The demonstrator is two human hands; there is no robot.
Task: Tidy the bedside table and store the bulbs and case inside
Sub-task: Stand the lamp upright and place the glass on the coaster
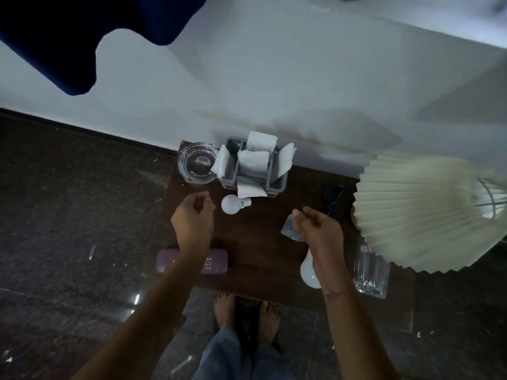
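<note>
Bare feet (pixel 247 314) stand on the dark floor at the near edge of the bedside table (pixel 255 242). One purple case (pixel 216 263) lies at the table's near left edge, crossed by the left forearm; its pale print is too blurred to read. At near right, one white bulb (pixel 308 270) lies under the right wrist, and just right of it stands one clear tumbler (pixel 371 272) with a red-edged sticker (pixel 366 249) whose marks are not legible.

Farther in, the right hand (pixel 318 224) is curled over a clear packet (pixel 290 229); whether it pinches the packet I cannot tell. The left hand (pixel 196 212) hangs with loosely bent fingers, holding nothing. A second bulb (pixel 231 204), making two in all, lies just right of the left hand, apart from it.

Dark glasses (pixel 333 200) lie beside the pleated lamp shade (pixel 417 212) on the right. Farthest are a grey holder (pixel 277 183) of white napkins and, to its left, one glass ashtray (pixel 196 163).
</note>
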